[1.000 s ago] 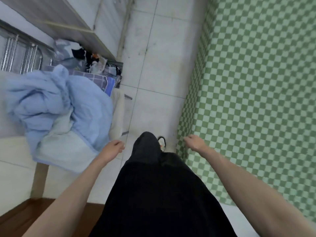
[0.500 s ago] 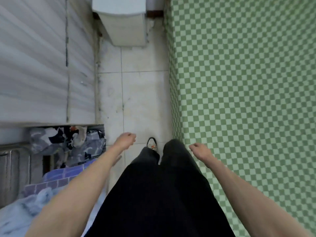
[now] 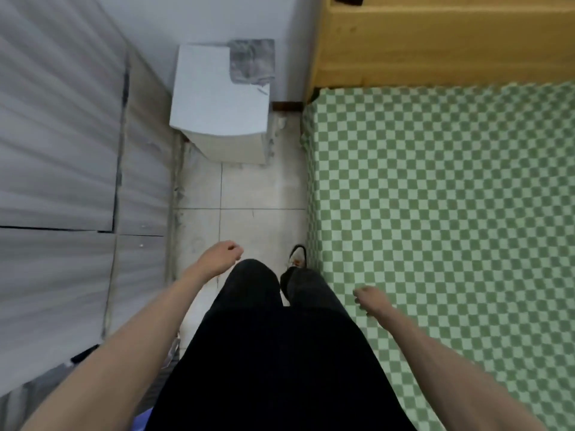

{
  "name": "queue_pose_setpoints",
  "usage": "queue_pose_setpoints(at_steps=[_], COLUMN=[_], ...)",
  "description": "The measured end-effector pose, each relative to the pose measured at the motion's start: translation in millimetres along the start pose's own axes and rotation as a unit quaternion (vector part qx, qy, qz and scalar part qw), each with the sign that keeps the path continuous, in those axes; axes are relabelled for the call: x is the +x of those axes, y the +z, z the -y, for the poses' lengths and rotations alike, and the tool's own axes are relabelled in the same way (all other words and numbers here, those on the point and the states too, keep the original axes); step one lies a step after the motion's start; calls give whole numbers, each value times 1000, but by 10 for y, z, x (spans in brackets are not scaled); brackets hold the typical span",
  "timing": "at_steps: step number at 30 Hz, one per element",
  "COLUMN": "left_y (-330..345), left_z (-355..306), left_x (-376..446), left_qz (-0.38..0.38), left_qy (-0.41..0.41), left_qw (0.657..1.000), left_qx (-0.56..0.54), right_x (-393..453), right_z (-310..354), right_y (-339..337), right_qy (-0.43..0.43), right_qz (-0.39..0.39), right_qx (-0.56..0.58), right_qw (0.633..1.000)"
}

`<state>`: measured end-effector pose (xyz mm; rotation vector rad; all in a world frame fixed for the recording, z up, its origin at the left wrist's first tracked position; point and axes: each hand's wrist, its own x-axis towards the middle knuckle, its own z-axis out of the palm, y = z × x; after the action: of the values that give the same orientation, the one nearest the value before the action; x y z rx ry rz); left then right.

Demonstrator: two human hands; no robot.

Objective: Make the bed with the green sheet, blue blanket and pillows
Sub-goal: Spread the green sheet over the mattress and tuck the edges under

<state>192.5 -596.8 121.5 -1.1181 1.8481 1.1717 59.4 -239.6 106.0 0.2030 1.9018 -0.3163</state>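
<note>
1. Green sheet (image 3: 451,213): checked green and pale cloth, spread flat over the bed, filling the frame from about 1 o'clock round to 5 o'clock. Its long axis runs from 6 toward 12, parallel to the aisle. Its near edge drops to the floor just beside the person's right leg; its far end meets the wooden headboard (image 3: 435,42) at 1 o'clock.
2. Right hand (image 3: 371,301): nearer of the two to the sheet, hovering over its left margin at about 4 o'clock of centre. Fingers loosely curled, nothing held; whether they touch the cloth cannot be told.
3. Left hand (image 3: 219,258): over the tiled floor (image 3: 249,194) at about 8 o'clock of centre, well apart from the sheet, with the legs between. Fingers loosely curled, holding nothing.
4. Governing relation: the sheet lies toward 3 o'clock of both hands; the right reaches it without crossing the body, the left does not.
5. Blue blanket and pillows: not identifiable here. A scrap of blue shows at the bottom edge near 7 o'clock; what it is cannot be told.
6. White cabinet (image 3: 217,98): closes the aisle at 11 o'clock, beside the sheet's far corner.
7. Grey panelled surface (image 3: 62,150): lines the aisle from 7 to 10 o'clock.
8. Judged stage: sheet looks laid; blanket and pillows not yet placed. The head end at 12 to 1 o'clock appears the likely destination.
</note>
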Motion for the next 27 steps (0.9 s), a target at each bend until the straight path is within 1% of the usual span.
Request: queue_pose_setpoints(at_steps=[3, 6, 8, 10, 12, 15, 16, 18, 20, 22, 24, 25, 27], left_y=[-300, -614, -772, -908, -1055, -1236, -1261, -1252, -1149, -959, -724, -608, -411], left_z=[229, 382, 367, 199, -103, -782, -1034, -1528, -1949, -2279, -2517, -2621, -2800], left_x=[169, 492, 818, 1234, 1747, 2471, 2687, 3111, 3549, 4006, 4484, 4737, 5244], left_qz=[19, 33, 53, 79, 73, 27, 24, 63, 122, 178, 223, 232, 219], left_qy=[-73, -153, -179, -183, -164, -115, -97, -59, -26, 13, 35, 38, 32], left_qw=[997, 988, 982, 980, 983, 993, 995, 995, 988, 976, 958, 949, 927], left_qx=[-4, -15, 3, 23, 43, -4, -19, -45, -93, -128, -176, -211, -303], right_x=[103, 347, 605, 942, 1274, 1829, 2018, 2378, 2773, 3228, 3697, 3942, 4428], right_z=[1109, 2153, 2739, 3209, 3551, 3854, 3930, 4092, 4266, 4466, 4689, 4782, 4945], right_y=[-618, -1139, -1405, -1607, -1763, -1940, -2012, -2176, -2331, -2482, -2580, -2608, -2641], right_qy=[-57, -127, -150, -156, -160, -141, -128, -120, -153, -202, -245, -262, -286], right_qz=[-21, -38, -54, -74, -80, -57, -42, -14, -15, -28, -32, -41, -68], right_qx=[25, 5, -2, -7, -48, -168, -221, -327, -411, -483, -556, -585, -626], right_qw=[998, 991, 987, 985, 983, 974, 966, 937, 899, 852, 794, 766, 722])
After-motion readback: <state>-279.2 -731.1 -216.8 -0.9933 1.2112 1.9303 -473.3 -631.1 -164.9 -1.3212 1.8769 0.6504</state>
